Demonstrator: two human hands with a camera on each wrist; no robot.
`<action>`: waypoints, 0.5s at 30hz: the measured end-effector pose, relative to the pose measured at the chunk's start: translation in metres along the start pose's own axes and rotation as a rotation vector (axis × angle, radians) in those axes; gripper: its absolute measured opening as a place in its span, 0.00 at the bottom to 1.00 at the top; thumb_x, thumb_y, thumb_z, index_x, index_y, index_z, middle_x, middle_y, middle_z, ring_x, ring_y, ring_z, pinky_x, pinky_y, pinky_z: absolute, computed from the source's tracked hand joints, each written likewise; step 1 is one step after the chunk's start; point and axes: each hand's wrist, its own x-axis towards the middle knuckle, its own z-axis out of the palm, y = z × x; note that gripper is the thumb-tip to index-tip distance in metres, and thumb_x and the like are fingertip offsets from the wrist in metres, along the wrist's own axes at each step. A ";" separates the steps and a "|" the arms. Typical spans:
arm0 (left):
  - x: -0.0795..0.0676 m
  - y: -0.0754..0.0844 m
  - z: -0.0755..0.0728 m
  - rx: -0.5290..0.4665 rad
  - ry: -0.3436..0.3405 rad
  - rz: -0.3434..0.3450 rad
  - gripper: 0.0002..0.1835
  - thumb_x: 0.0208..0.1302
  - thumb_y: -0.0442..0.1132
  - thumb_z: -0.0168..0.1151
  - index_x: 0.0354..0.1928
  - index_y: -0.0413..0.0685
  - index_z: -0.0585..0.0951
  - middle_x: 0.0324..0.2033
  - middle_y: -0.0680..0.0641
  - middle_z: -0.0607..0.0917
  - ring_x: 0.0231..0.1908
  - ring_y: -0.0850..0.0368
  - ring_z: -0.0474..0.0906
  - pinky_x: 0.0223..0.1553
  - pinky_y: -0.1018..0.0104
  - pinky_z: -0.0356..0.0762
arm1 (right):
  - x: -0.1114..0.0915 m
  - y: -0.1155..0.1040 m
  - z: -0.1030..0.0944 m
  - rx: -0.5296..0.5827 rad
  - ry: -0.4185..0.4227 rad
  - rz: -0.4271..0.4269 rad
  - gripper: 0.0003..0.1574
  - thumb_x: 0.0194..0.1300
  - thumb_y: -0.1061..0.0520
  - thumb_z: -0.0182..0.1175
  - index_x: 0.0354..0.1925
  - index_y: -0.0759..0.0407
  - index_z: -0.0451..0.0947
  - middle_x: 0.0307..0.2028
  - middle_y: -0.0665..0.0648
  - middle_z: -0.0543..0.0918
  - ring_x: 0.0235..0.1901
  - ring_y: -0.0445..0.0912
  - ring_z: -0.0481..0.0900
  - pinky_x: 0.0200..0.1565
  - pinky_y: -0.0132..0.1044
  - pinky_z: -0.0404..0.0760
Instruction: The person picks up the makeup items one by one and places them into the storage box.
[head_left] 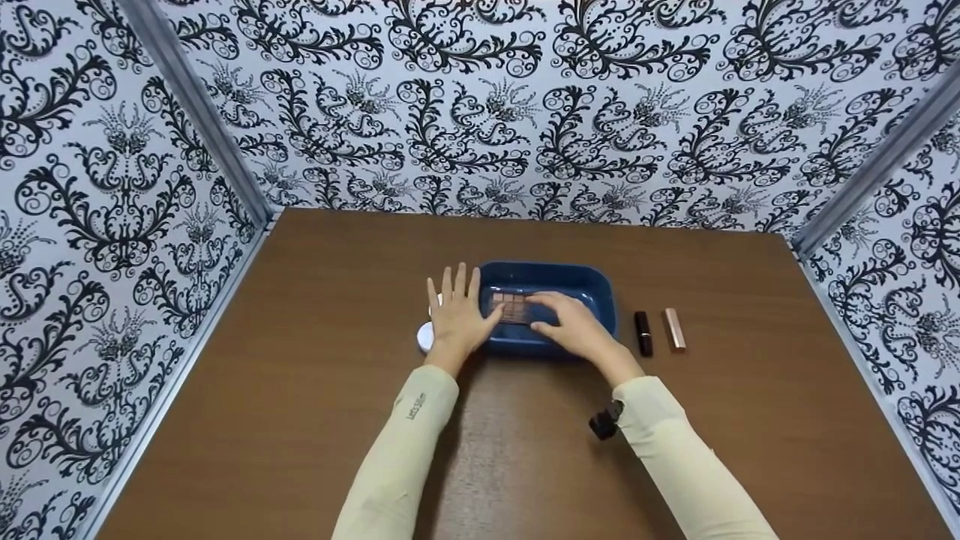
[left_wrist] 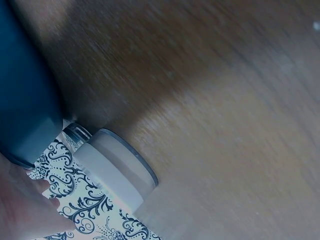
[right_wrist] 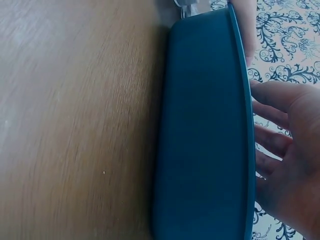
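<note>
A blue rectangular tub [head_left: 547, 349] stands on the table, and an eyeshadow palette [head_left: 510, 307] with brown pans lies inside it. My left hand [head_left: 459, 322] is at the tub's left side with its fingers straight and spread. Its thumb reaches over the rim towards the palette's left edge. My right hand [head_left: 574, 326] is above the tub's right part, thumb and fingers apart, fingertips right by the palette's right edge. In the right wrist view, the tub's wall [right_wrist: 205, 130] hides the palette, and the fingers [right_wrist: 272, 140] show loosely bent behind the rim.
Left of the tub is a jar [left_wrist: 112, 170] with a white lid and clear body, beside a small shiny container [left_wrist: 76, 134]. A dark lipstick tube [head_left: 643, 334] and a rose-gold tube [head_left: 675, 330] stand right of the tub. Patterned walls [head_left: 480, 135] enclose the brown table [head_left: 360, 285].
</note>
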 end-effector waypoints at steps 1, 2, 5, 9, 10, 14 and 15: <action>0.000 0.000 0.000 0.000 0.003 0.001 0.46 0.66 0.71 0.45 0.79 0.55 0.52 0.80 0.46 0.51 0.80 0.44 0.40 0.77 0.38 0.32 | -0.001 0.000 -0.001 0.002 0.003 0.002 0.30 0.68 0.53 0.63 0.66 0.60 0.74 0.66 0.64 0.75 0.69 0.60 0.70 0.71 0.59 0.64; 0.000 0.000 0.000 0.001 0.001 0.000 0.46 0.67 0.71 0.45 0.79 0.55 0.52 0.80 0.46 0.50 0.80 0.44 0.40 0.77 0.38 0.32 | -0.003 0.001 -0.001 0.000 0.006 0.003 0.30 0.68 0.53 0.63 0.66 0.59 0.74 0.66 0.64 0.75 0.69 0.60 0.70 0.71 0.59 0.64; 0.000 0.000 0.001 0.026 -0.008 -0.004 0.46 0.67 0.72 0.43 0.80 0.56 0.50 0.80 0.47 0.50 0.80 0.45 0.40 0.77 0.38 0.34 | -0.007 0.002 -0.004 -0.009 0.006 0.011 0.31 0.68 0.52 0.63 0.67 0.58 0.73 0.67 0.63 0.74 0.69 0.60 0.69 0.71 0.60 0.63; 0.001 0.000 0.001 0.049 -0.023 -0.008 0.47 0.67 0.72 0.42 0.80 0.57 0.49 0.80 0.47 0.49 0.80 0.45 0.40 0.77 0.39 0.35 | -0.014 0.005 -0.007 -0.012 0.007 0.024 0.32 0.68 0.53 0.63 0.68 0.58 0.72 0.68 0.63 0.73 0.70 0.61 0.68 0.72 0.63 0.59; 0.001 0.000 0.002 0.046 -0.025 -0.007 0.46 0.67 0.72 0.42 0.80 0.56 0.49 0.80 0.47 0.49 0.80 0.45 0.40 0.77 0.39 0.34 | -0.015 0.005 -0.008 -0.011 0.011 0.024 0.32 0.67 0.54 0.64 0.68 0.58 0.72 0.68 0.63 0.73 0.70 0.61 0.68 0.72 0.64 0.58; 0.003 -0.001 0.003 0.033 -0.026 -0.007 0.46 0.67 0.71 0.43 0.80 0.56 0.50 0.80 0.47 0.49 0.80 0.45 0.40 0.77 0.38 0.34 | -0.023 0.008 -0.010 -0.005 0.024 0.016 0.32 0.67 0.54 0.64 0.67 0.57 0.72 0.68 0.63 0.74 0.70 0.61 0.68 0.71 0.63 0.60; 0.003 -0.001 0.003 0.032 -0.025 -0.006 0.46 0.67 0.71 0.43 0.80 0.56 0.50 0.80 0.47 0.49 0.80 0.45 0.40 0.77 0.38 0.34 | -0.025 0.009 -0.011 -0.005 0.027 0.016 0.32 0.67 0.54 0.64 0.67 0.57 0.72 0.68 0.63 0.74 0.70 0.61 0.68 0.71 0.63 0.61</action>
